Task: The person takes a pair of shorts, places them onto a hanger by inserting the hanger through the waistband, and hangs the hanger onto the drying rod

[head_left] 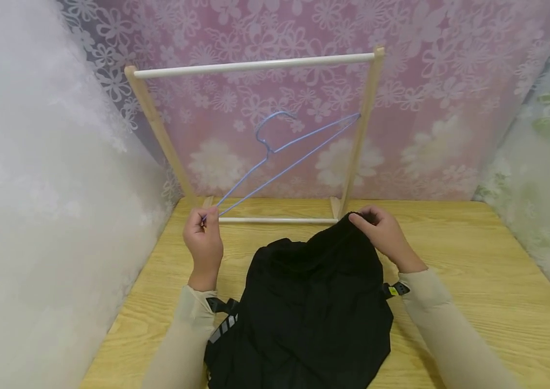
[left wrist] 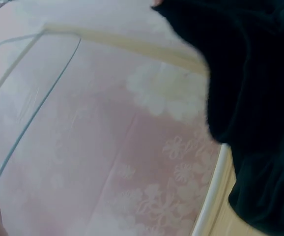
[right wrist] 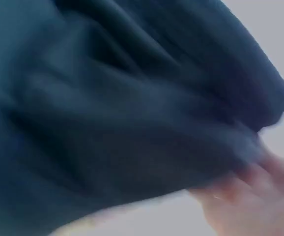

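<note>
My left hand (head_left: 205,240) pinches one lower corner of a thin blue wire hanger (head_left: 268,152). The hanger slants up to the right, hook uppermost, in front of the rack. My right hand (head_left: 388,235) holds the edge of a black garment (head_left: 314,319) between thumb and fingers, lifting its upper right corner. A dark opening shows along that edge, and grey stripes mark the lower left side. The exact kind of garment cannot be told. In the right wrist view the fabric (right wrist: 122,132) is blurred and hangs from the fingers.
A rack with wooden posts (head_left: 363,119) and a white top bar (head_left: 255,65) stands at the back of the wood-grain table (head_left: 479,281). Its white lower bar (head_left: 280,220) lies near the tabletop. Flower-patterned cloth (head_left: 430,135) surrounds the back and sides.
</note>
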`<state>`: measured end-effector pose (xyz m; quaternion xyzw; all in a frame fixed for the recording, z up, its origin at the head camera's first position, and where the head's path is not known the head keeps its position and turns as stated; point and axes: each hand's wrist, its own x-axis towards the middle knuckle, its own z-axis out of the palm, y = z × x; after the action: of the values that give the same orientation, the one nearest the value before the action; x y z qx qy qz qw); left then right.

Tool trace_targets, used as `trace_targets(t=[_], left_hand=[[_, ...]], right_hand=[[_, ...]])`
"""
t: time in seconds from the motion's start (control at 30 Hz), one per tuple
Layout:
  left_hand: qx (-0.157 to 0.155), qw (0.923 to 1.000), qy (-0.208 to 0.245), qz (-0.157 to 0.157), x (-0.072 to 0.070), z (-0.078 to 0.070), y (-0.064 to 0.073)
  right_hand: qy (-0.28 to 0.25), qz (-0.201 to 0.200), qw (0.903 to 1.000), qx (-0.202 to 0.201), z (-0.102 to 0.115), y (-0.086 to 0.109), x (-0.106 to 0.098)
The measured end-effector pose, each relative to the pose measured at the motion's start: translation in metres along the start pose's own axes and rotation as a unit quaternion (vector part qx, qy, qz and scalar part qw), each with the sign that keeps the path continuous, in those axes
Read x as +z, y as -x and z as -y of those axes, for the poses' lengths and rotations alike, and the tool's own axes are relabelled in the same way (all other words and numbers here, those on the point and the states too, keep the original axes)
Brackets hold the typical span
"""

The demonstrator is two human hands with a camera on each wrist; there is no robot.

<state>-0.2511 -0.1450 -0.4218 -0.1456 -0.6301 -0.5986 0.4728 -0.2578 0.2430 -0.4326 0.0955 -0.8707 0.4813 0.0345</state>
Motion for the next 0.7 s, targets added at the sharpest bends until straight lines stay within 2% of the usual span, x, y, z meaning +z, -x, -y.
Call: trace_targets(t=[0.1,0.2,0.3,0.43,0.53,0.7], left_hand=[[0.010,0.9997,0.016,0.014,-0.007,0.009,-0.002],[0.024,0.9989,0.031,0.025,-0.015,0.018,-0.007],[0.030,0.9987,0.036,0.019,-0.018,0.022,-0.011],[0.019,0.9992,0.034,0.010,-0.021,0.026,-0.012],[0.015,0.9989,0.037,0.025,-0.023,0.028,-0.011],[0.005,0.9966,0.038,0.074,-0.028,0.031,-0.010]], right_hand=[[0.043,0.059,0.9972,0.019,0.006,0.000,-0.014],[0.050,0.082,0.9949,0.031,0.010,-0.001,-0.021],[0.049,0.080,0.9951,0.033,0.012,-0.002,-0.019],[0.046,0.076,0.9955,0.032,0.013,-0.003,-0.012],[0.033,0.070,0.9960,0.045,0.013,-0.002,-0.010],[0.012,0.057,0.9955,0.074,0.010,0.001,-0.013]])
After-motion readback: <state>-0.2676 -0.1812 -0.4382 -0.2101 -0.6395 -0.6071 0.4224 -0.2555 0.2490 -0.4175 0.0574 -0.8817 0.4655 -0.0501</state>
